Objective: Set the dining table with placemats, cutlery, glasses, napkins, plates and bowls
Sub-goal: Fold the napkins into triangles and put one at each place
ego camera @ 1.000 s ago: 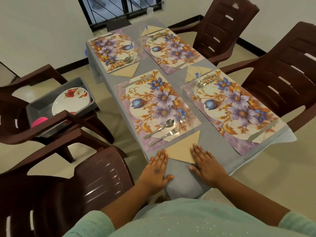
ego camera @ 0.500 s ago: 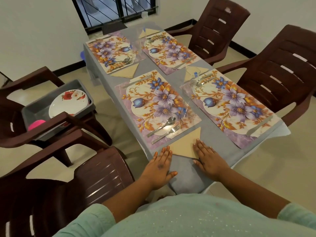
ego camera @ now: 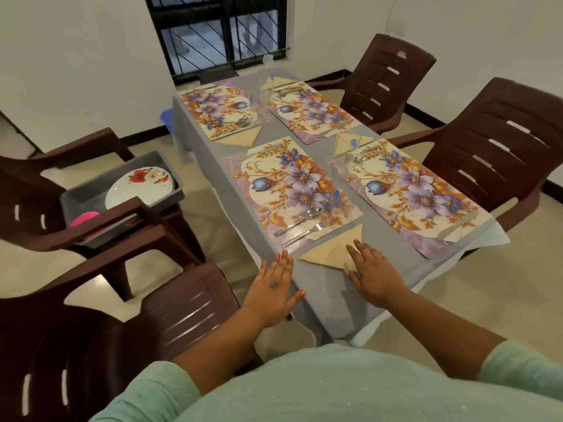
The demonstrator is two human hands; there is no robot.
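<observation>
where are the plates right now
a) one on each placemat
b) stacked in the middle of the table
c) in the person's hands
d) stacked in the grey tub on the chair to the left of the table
d: the plates sit stacked in the grey tub on the chair left of the table, while the placemats carry only cutlery and glasses and both hands lie flat by a napkin.

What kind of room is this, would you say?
Most likely a home dining room: a cloth-covered table laid with floral placemats, cutlery and folded napkins, brown plastic armchairs around it, and a barred window behind.
</observation>
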